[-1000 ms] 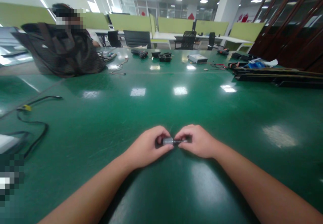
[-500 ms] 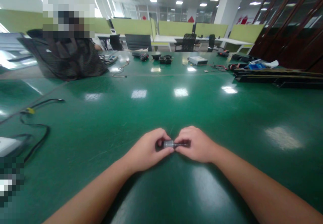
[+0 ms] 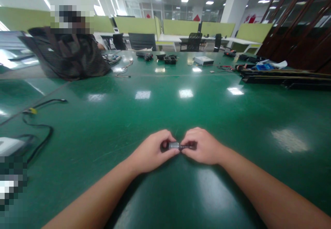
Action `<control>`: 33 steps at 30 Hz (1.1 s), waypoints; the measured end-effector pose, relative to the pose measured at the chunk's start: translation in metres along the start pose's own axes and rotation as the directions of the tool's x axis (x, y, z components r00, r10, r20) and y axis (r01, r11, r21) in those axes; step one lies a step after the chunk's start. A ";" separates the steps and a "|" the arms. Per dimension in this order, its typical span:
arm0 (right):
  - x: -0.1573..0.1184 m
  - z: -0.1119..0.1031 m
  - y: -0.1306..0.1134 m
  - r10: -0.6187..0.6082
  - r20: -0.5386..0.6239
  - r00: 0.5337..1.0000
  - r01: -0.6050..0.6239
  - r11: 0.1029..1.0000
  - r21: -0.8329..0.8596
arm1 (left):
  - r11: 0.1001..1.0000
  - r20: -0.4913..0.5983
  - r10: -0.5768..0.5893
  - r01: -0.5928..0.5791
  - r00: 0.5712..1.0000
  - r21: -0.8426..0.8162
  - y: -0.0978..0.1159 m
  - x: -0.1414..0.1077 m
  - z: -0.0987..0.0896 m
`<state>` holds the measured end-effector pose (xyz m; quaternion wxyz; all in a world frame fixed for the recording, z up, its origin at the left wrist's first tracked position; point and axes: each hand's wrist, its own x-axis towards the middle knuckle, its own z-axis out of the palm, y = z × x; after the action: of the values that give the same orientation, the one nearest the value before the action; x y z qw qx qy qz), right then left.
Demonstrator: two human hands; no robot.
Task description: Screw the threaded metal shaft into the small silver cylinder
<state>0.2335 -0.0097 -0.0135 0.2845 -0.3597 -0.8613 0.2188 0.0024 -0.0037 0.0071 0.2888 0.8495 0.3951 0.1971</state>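
Note:
Between my two hands lies a small grey cylinder with a thin dark shaft (image 3: 174, 145), low over the green table. My left hand (image 3: 155, 151) is closed around its thicker grey end, thumb and fingers on either side. The dark, narrow end is pinched between the thumb and fingers of my right hand (image 3: 203, 146). My fingertips nearly meet where the grey part passes into the shaft. Both outer ends of the piece are partly hidden in the shade of my fingers, and its exact kind is too small to tell.
Black cables (image 3: 46, 136) and a white device (image 3: 10, 146) lie at the left. A large dark bag (image 3: 74, 56) stands at the back left. Along the far table are a grey box (image 3: 203, 61), black parts (image 3: 170, 59) and long dark strips (image 3: 284, 79).
The view has shifted slightly. Both hands keep the same hold on the grey cylinder and its shaft, with no clear movement between them.

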 end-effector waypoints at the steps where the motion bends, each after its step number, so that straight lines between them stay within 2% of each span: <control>1: 0.000 0.000 0.000 -0.003 0.002 1.000 0.003 1.000 0.001 | 1.000 0.000 0.003 -0.003 1.000 0.001 0.000 0.000 0.000; 33: -0.004 -0.004 0.002 0.048 0.026 0.999 -0.046 0.998 -0.051 | 1.000 0.006 0.021 -0.021 1.000 0.022 -0.002 -0.001 0.002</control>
<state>0.2396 -0.0104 -0.0130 0.2584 -0.3838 -0.8616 0.2086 0.0021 -0.0041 0.0042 0.2784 0.8573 0.3876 0.1930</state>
